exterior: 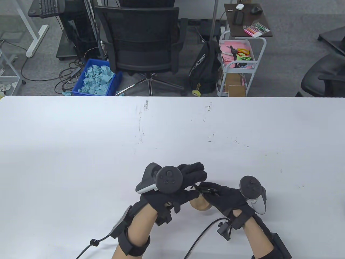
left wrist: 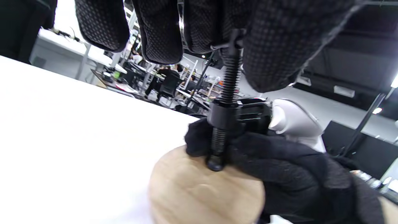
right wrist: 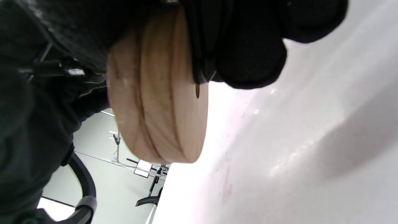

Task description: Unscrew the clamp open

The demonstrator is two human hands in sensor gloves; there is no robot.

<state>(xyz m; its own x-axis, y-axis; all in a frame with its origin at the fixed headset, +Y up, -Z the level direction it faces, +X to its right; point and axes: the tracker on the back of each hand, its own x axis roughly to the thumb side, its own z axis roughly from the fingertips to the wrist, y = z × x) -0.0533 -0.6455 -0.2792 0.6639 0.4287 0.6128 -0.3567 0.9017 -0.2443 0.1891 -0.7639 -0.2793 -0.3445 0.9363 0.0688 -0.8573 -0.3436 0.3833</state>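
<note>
The right hand [exterior: 223, 198] holds the black clamp [left wrist: 239, 116] by its frame, with the fingers wrapped around it. The clamp sits on a round wooden block [left wrist: 202, 193], and that hand presses on the block too. The clamp's screw [left wrist: 228, 90] stands up from the frame. The screw's round tip [left wrist: 215, 163] touches the top face of the wood, just beside the right hand's fingers.

The left hand [exterior: 186, 183] is right above this grip. Its fingertips [left wrist: 276, 53] pinch the top end of the screw, where a thin cross bar sticks out. The other left fingers hang loose beside it.

From the right wrist view, the block [right wrist: 158, 93] shows on its edge, with the dark clamp frame against one face. Under both hands lies the white table [exterior: 80, 151], and the block rests low, close to it.
</note>
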